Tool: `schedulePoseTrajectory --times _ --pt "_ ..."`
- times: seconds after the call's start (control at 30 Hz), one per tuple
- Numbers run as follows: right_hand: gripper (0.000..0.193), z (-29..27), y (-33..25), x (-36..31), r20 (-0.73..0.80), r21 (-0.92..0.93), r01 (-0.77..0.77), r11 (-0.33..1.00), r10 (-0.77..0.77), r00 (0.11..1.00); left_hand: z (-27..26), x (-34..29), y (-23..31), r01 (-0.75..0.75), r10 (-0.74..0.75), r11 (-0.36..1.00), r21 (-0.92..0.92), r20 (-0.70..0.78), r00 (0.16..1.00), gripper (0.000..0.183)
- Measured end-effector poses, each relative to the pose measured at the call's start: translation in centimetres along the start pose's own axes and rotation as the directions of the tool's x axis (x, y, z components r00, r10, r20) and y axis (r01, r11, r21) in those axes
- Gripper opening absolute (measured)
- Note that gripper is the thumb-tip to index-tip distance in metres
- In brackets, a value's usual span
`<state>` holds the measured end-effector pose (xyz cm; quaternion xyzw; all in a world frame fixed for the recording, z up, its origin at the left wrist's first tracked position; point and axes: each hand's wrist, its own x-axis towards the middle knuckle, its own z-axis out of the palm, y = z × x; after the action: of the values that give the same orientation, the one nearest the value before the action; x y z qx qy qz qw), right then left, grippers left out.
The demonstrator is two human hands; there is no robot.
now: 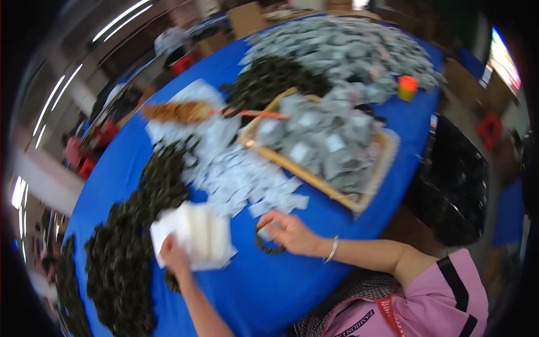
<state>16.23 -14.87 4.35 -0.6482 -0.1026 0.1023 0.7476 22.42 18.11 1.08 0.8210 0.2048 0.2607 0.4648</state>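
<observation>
My right hand (pixel 289 233) is closed on a dark beaded bracelet (pixel 271 250), which hangs as a ring below the fingers. A small pale slip (pixel 273 228) is pinched along with it. My left hand (pixel 175 257) has its fingers pressed together at the front of a stack of white bags (pixel 210 236); it seems to pinch one, though motion blurs the fingertips. Just beyond the stack, many small pale slips (pixel 241 177) lie scattered. Dark bracelets (pixel 120 269) are heaped to the left, and part of one (pixel 172 281) shows beside my left wrist.
A yellow-rimmed tray (pixel 306 171) full of grey packets (pixel 331 135) stands right of centre. Beyond it lie more dark bracelets (pixel 275 81) and a large packet heap (pixel 337 48). An orange-and-yellow tub (pixel 407 88) stands at the right edge, and a brown duster (pixel 179 111) lies far left. A black plastic bag (pixel 449 180) sits beside the blue table (pixel 252 303).
</observation>
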Motion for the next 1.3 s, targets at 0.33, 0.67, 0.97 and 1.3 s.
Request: schedulePoseTrajectory --times 0.33,0.67,0.97,1.3 --pt "0.030 -3.4 0.6 -8.0 0.463 -0.118 0.224 0.967 -0.146 0.874 0.2 -25.2 6.2 -0.453 0.347 0.889 0.063 0.551 0.759 0.016" --pt "0.015 -1.0 8.5 -8.1 0.594 -0.206 0.761 0.615 -0.540 0.596 0.8 -26.9 9.9 -0.588 0.388 0.770 0.248 0.550 0.740 0.022" --pt "0.014 -1.3 8.8 -10.5 0.564 -0.423 0.828 0.368 -0.608 0.559 1.0 -26.0 11.3 -0.583 0.247 0.685 0.436 0.614 0.749 0.028" --pt "0.015 -1.6 8.9 -11.0 0.598 -0.477 0.844 0.245 -0.613 0.516 1.2 -25.3 8.7 -0.565 0.344 0.768 0.301 0.550 0.761 0.029"
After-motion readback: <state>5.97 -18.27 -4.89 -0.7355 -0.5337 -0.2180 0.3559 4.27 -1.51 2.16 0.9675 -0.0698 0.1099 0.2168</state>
